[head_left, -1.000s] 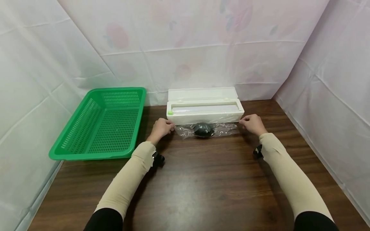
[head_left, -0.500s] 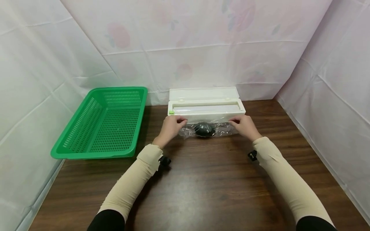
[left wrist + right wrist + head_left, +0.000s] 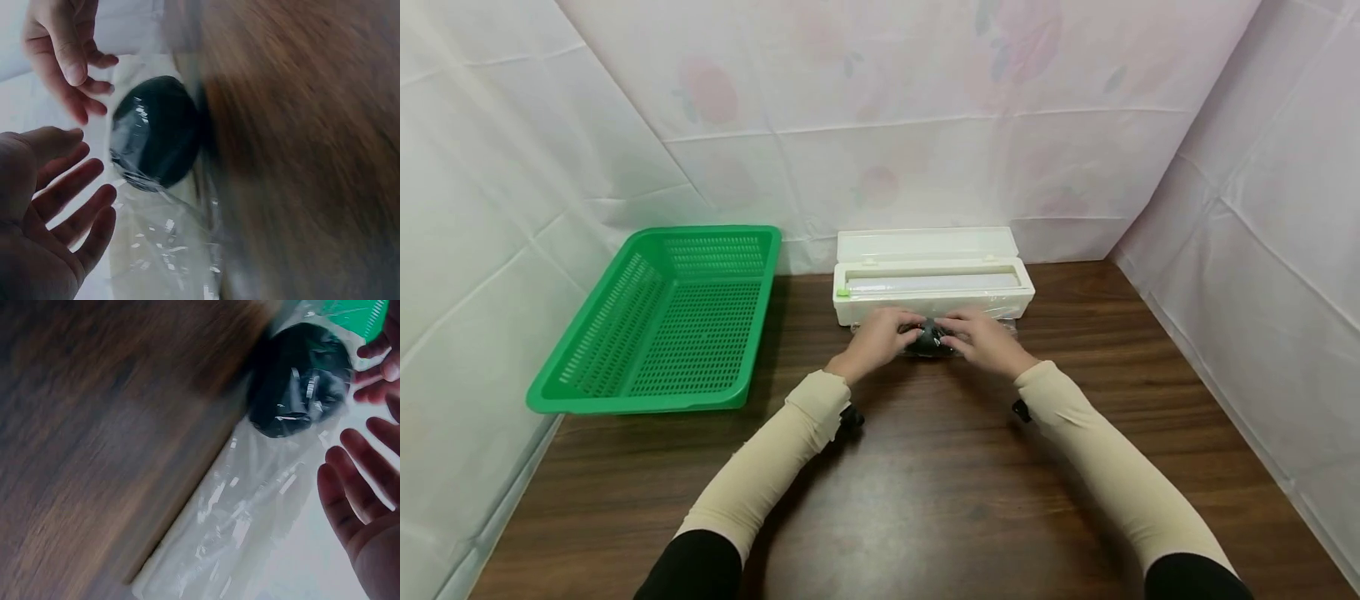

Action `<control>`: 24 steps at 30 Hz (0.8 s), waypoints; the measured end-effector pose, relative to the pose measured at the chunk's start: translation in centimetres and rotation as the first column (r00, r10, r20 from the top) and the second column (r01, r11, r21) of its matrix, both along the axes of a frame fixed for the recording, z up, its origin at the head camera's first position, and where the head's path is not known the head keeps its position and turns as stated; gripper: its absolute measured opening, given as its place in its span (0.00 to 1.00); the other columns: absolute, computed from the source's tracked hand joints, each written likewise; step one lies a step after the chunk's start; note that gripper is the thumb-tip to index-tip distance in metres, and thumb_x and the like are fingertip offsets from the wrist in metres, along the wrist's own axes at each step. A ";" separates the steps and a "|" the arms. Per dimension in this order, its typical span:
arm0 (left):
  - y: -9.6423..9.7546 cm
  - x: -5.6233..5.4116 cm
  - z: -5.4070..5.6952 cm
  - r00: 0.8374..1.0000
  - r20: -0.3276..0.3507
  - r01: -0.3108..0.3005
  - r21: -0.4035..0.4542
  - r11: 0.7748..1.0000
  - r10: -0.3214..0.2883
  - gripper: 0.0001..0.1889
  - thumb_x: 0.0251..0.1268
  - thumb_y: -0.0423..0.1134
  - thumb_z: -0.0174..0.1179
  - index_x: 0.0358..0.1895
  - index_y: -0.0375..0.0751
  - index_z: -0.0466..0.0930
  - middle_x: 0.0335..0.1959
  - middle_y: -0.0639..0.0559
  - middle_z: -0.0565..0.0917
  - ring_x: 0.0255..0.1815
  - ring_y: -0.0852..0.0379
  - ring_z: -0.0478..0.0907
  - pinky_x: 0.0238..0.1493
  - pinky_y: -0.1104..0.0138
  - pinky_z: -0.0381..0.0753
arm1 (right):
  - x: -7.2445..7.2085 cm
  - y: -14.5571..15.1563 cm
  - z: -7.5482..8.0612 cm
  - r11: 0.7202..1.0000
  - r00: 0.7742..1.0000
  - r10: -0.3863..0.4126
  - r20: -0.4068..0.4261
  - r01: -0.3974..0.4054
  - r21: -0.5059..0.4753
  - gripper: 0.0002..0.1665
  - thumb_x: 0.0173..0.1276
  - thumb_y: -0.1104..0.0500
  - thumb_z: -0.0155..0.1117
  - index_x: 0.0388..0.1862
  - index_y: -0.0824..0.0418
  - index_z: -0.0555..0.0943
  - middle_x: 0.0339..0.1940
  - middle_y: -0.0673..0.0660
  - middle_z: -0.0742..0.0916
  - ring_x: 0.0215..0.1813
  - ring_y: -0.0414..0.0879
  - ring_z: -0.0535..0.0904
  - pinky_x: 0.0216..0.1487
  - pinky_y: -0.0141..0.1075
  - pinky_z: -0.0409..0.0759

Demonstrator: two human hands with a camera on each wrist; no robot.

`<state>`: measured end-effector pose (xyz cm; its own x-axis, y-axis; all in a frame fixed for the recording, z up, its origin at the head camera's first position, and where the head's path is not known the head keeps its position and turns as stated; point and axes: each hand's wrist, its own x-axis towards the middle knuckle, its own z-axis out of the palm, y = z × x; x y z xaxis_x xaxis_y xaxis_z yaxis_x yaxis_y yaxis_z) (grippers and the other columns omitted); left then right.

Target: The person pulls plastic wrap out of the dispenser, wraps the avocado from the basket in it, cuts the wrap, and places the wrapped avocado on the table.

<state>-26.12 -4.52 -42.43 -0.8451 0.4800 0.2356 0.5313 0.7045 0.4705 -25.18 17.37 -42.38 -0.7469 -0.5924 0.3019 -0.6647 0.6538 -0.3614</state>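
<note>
A dark green, rounded, avocado-like thing (image 3: 929, 342) lies under clear plastic wrap (image 3: 219, 519) on the table, before the white wrap dispenser box (image 3: 934, 307). My left hand (image 3: 877, 340) is at its left side and my right hand (image 3: 985, 340) at its right. Both have relaxed, spread fingers, with fingertips close to the dark thing and facing each other. In the left wrist view, a gap shows between the left hand (image 3: 62, 206) and the wrapped thing (image 3: 156, 134). Creased film (image 3: 165, 250) stretches out from it sideways. Parts of the film are hidden by my hands in the head view.
The dispenser's lid (image 3: 925, 244) stands raised at the back, a film roll (image 3: 932, 282) inside, and a green slider (image 3: 843, 292) at its left end. A green slotted basket (image 3: 741, 333) sits at the left. Pale cloth (image 3: 880, 150) hangs around the brown table (image 3: 925, 500).
Both hands moved inward from the ends of the film, past the front of the box, to the sides of the dark thing. Their pinched fingers have spread. Box and basket stay put.
</note>
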 end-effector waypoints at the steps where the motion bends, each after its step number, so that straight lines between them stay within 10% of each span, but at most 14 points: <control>1: 0.0 -0.1 -0.1 1.000 0.008 -0.001 -0.015 1.000 0.001 0.15 0.68 0.40 0.61 0.55 0.41 0.83 0.54 0.47 0.85 0.57 0.51 0.81 0.57 0.59 0.80 | -0.2 -0.2 -0.1 1.000 1.000 0.009 0.003 -0.009 0.025 0.22 0.71 0.58 0.62 0.61 0.65 0.78 0.55 0.63 0.84 0.55 0.56 0.80 0.53 0.49 0.79; 13: 0.3 -1.2 -0.7 0.995 0.095 -0.002 -0.109 0.994 0.012 0.23 0.69 0.44 0.60 0.65 0.40 0.75 0.62 0.45 0.80 0.64 0.48 0.76 0.64 0.57 0.75 | -1.5 -0.9 -1.4 0.991 0.990 -0.096 0.105 0.084 0.106 0.36 0.64 0.51 0.69 0.66 0.67 0.73 0.56 0.66 0.82 0.59 0.60 0.77 0.59 0.52 0.76; 24: 0.1 -1.5 -0.9 0.990 0.141 -0.005 -0.137 0.990 0.024 0.29 0.65 0.46 0.64 0.67 0.40 0.71 0.65 0.45 0.77 0.66 0.47 0.74 0.65 0.56 0.74 | -2.2 -1.0 -2.0 0.982 0.995 -0.099 -0.010 0.100 0.158 0.37 0.60 0.51 0.73 0.65 0.64 0.75 0.54 0.66 0.82 0.57 0.60 0.78 0.59 0.52 0.76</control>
<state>-27.61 -4.42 -43.35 -0.8723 0.4868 0.0457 0.4552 0.7744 0.4395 -27.38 16.37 -44.43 -0.8039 -0.5556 0.2123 -0.5943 0.7653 -0.2472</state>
